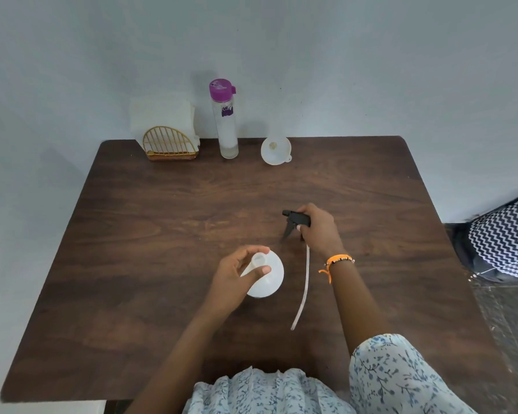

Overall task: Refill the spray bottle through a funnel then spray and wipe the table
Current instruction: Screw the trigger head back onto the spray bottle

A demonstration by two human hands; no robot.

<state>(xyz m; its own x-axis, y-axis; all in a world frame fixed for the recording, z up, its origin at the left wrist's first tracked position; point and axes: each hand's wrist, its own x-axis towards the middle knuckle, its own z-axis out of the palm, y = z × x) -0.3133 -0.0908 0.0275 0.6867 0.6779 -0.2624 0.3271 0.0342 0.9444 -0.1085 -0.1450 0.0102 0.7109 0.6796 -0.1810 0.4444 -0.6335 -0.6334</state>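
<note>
Head camera is looking down at a dark brown wooden table [162, 234] that is sitting against a pale wall. A white spray bottle [269, 279] is standing near the middle of the table with its top off, so its round mouth is showing. The left hand [240, 279] is holding the bottle near the neck, with the thumb and fingers curling around the opening. The right hand [319, 228] is sitting just to the right of the bottle and a bit farther back, and it is wrapping its fingers around the black spray head [295, 221]. The nozzle is pointing left and the trigger is hanging down toward the table. A long thin white tube [304, 288] is hanging from the spray head and running back toward the person, with its end close to the table top. An orange bracelet [337, 261] is sitting on the right wrist. At the far edge of the table, a white funnel [275, 150] is resting with its wide side facing up. Just left of it, a tall clear bottle with a purple lid [226, 121] is standing upright. Farther left, a gold wire napkin holder [169, 144] is holding white napkins. A black and white zigzag cloth [506, 237] is lying off to the right of the table.
</note>
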